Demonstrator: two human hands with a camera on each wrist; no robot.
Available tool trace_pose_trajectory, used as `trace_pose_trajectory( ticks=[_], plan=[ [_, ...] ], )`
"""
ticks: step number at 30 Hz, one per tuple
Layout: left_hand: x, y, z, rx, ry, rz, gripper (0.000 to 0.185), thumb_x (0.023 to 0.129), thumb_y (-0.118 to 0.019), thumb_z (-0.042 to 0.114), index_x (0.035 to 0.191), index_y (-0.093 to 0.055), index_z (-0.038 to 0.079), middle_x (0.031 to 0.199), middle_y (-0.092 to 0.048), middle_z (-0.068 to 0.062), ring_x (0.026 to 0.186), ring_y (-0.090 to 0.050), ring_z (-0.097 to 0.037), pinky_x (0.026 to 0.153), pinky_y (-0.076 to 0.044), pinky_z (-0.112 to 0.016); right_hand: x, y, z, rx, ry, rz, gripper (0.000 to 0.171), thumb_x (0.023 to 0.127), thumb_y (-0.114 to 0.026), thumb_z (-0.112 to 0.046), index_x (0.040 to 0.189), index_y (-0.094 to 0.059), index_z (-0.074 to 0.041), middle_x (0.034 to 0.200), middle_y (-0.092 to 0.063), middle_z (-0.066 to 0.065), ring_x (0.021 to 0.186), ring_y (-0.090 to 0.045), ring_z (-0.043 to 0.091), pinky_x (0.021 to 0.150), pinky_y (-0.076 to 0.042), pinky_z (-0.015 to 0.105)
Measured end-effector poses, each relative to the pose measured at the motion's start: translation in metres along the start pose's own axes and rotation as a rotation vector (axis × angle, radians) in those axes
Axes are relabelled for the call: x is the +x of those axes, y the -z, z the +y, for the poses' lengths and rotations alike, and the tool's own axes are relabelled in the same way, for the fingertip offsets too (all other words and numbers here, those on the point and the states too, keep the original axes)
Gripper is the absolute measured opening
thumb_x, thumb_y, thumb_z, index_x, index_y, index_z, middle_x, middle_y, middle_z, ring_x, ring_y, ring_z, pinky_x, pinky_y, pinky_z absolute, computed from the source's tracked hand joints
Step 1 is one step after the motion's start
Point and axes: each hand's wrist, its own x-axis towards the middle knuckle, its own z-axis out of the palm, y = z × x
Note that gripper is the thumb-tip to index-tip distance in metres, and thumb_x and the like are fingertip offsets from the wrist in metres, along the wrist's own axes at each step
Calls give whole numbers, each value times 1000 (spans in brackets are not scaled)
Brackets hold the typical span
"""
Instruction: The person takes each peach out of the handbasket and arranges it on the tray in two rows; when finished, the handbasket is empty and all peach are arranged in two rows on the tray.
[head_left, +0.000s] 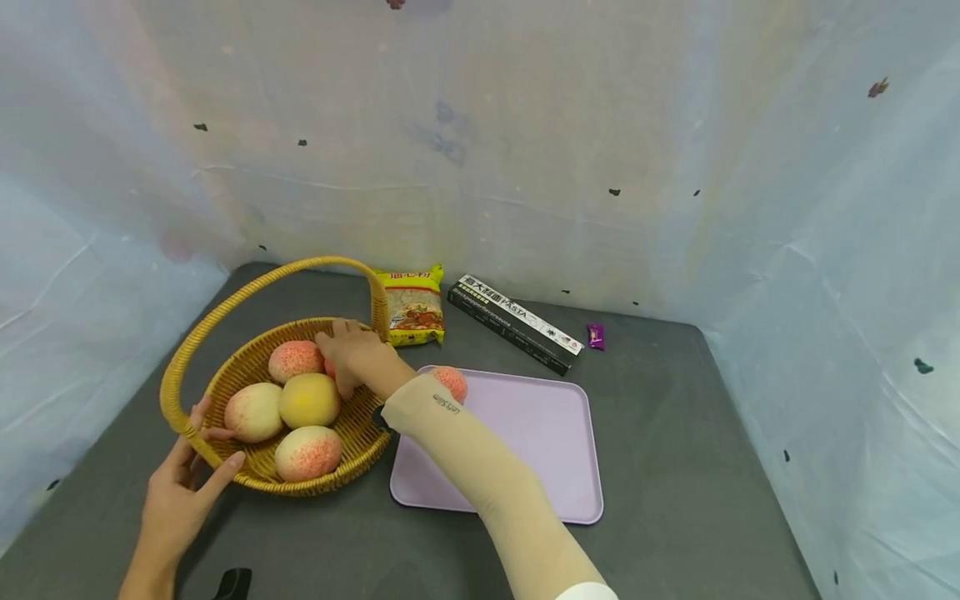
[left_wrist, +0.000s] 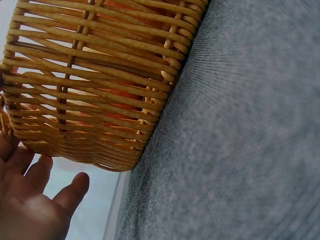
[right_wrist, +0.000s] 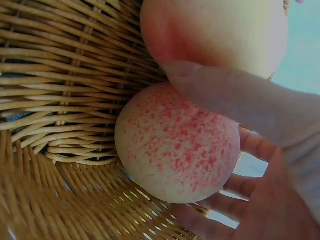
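A yellow wicker basket (head_left: 360, 454) with a tall handle holds several peaches: a pink one (head_left: 296, 361), a pale one (head_left: 253, 412), a yellow one (head_left: 309, 399) and a pink-speckled one (head_left: 308, 453). My left hand (head_left: 180, 483) grips the basket's near left rim beside the handle's foot, fingers over the edge and thumb outside. Inside the basket's right part, my right hand (head_left: 360, 358) holds a pink-speckled peach (right_wrist: 177, 145), thumb on one side and fingers on the other. That peach is mostly hidden by the hand in the head view.
Right of the basket lies a lilac tray (head_left: 540, 450) with one peach (head_left: 450, 382) at its far left corner. Behind stand a yellow noodle packet (head_left: 415, 307), a black pasta box (head_left: 513, 323) and a small purple wrapped sweet (head_left: 596, 336). Pale sheeting (head_left: 525, 167) hangs behind the dark table.
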Motion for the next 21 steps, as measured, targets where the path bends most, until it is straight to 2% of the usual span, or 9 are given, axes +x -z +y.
trace_pose_trajectory(
  ticks=[4,7,9,11,14,16,21],
  plan=[
    [0,0,1,3,3,9,81,94,-66,-2,159,-28,25,114,-59,21,148,-18,-4,99,-31,-2,4,1,0,-28,30,2,70,92,-70,-29,151,-34,-36,153,-29,-4,143,-27,15,101,-43,27],
    [0,-1,1,3,-3,15,80,94,-67,-3,159,-29,24,114,-59,20,148,-18,-5,98,-31,-2,6,0,2,-41,54,-13,61,96,-64,-27,150,-38,-37,148,-34,-4,141,-32,15,106,-38,26],
    [0,-1,0,-2,-8,19,80,93,-67,-4,159,-30,24,114,-59,20,149,-18,-6,99,-31,-3,5,2,5,-24,63,-53,52,95,-64,-24,143,-46,-35,141,-42,-5,130,-40,12,98,-40,25],
    [0,-1,0,-4,-8,17,80,93,-66,-4,159,-29,23,115,-59,20,149,-17,-7,99,-31,-3,4,4,8,25,70,-132,42,93,-66,-20,132,-53,-30,128,-49,-5,113,-46,11,84,-40,25],
    [0,0,0,-1,-2,17,81,93,-66,-3,159,-29,25,114,-59,21,149,-16,-6,100,-30,-2,1,9,13,120,81,-255,30,90,-69,-13,115,-55,-23,108,-52,-4,92,-44,11,69,-36,28],
    [0,1,0,5,3,15,81,94,-66,-2,159,-28,25,113,-59,22,149,-16,-5,99,-30,-2,1,11,15,173,86,-314,32,89,-71,-11,114,-55,-21,105,-52,-5,90,-45,11,66,-37,27],
    [0,0,-2,2,-11,13,82,93,-66,-4,159,-28,24,113,-59,21,149,-18,-6,99,-31,-3,1,13,17,236,69,-377,58,86,-77,-11,135,-50,-26,125,-52,-9,102,-46,8,74,-46,25]
  ],
)
